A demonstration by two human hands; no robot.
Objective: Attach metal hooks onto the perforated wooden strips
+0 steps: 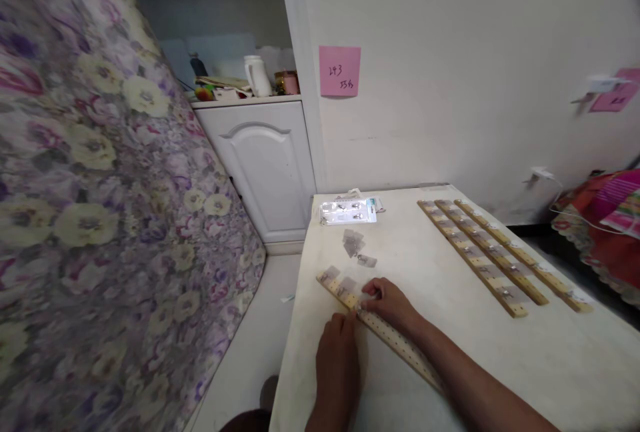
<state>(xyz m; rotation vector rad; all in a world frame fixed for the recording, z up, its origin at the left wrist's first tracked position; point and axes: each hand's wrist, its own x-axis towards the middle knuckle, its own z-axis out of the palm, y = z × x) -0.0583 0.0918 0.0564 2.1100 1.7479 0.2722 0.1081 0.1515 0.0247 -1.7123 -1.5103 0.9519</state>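
A long pale wooden strip (pixel 400 344) with rows of small holes lies slantwise on the table before me. Near its far end sit clear square pieces with small metal hooks (pixel 345 287). My left hand (pixel 339 345) is closed at the strip's near edge, fingertips against it. My right hand (pixel 389 302) bends over the strip from the other side, thumb and fingers curled together. What lies between the fingertips of either hand is too small to make out. Beyond the strip is a little pile of loose clear hook pieces (pixel 353 241).
A clear blister pack (pixel 348 212) lies at the back of the white table (pixel 400 245). Several finished-looking strips with hooks (pixel 475 259) lie side by side on the right. A floral curtain (pixel 125 185) hangs to the left, beside a white cabinet (pixel 263 172).
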